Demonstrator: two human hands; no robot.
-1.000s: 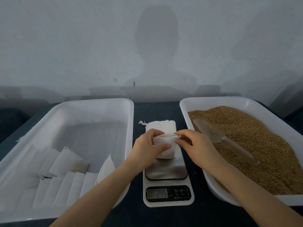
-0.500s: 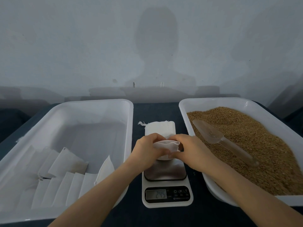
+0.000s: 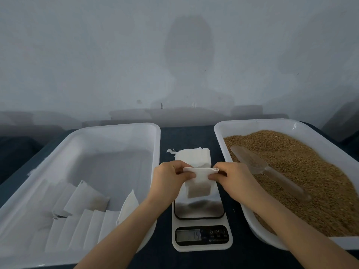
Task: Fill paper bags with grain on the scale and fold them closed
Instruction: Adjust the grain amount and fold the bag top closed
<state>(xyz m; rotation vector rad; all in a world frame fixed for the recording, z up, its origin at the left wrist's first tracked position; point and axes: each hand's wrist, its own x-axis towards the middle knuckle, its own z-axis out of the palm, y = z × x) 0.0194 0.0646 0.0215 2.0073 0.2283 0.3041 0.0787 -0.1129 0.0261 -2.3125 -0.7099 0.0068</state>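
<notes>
both hands pinching: left hand and right hand grip the paper bag's top over the scale.

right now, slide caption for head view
Grain-filled white paper bag pinched by left hand and right hand over white digital scale

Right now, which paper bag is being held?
The paper bag above the scale, pinched at its top by left hand and right hand; others lie in the left tray or stacked behind.
</notes>
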